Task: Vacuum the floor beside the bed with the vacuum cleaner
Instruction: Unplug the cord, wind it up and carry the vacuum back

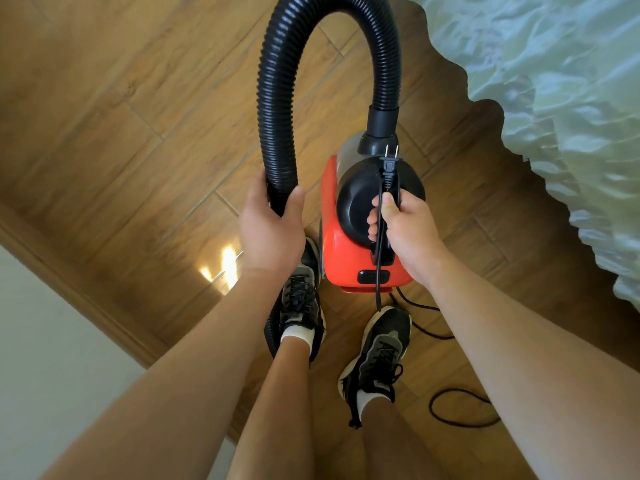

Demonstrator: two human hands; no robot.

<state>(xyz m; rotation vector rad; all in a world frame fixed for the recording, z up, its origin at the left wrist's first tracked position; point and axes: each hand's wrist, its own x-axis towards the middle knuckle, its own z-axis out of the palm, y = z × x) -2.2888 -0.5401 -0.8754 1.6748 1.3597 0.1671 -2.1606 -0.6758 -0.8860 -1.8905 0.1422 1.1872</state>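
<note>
Two bare forearms reach forward from the bottom of the view, above a pair of black and grey laced trainers with white socks that stand on a brown wood-plank floor. A wooden skirting board runs along the floor's left edge below a pale wall. Near that edge a bright patch of reflected light lies on the planks. The wavy hem of a pale blue-green satin bed cover hangs along the floor's right edge, casting a dark shadow on the boards beside it.

The left hand is turned palm inward, its fingers and thumb wrapped round a ribbed black flexible hose. From that grip the hose climbs away, bends over in a tall arch and drops into a black collar at the front of a small red and black canister vacuum cleaner.

The right hand is curled round the black carry handle on top of the canister, knuckles toward the bed. Its thumb pins a thin black power cord against the handle. A black two-pin plug sticks out just beyond the thumb tip, prongs pointing away from the hand. The cord trails down over the red shell and loops on the planks by the right trainer.

The vacuum cleaner is just ahead of the trainers, between the left hand and the bed's hem. From straight above it is unclear whether its base touches the floor or hangs clear of it.
</note>
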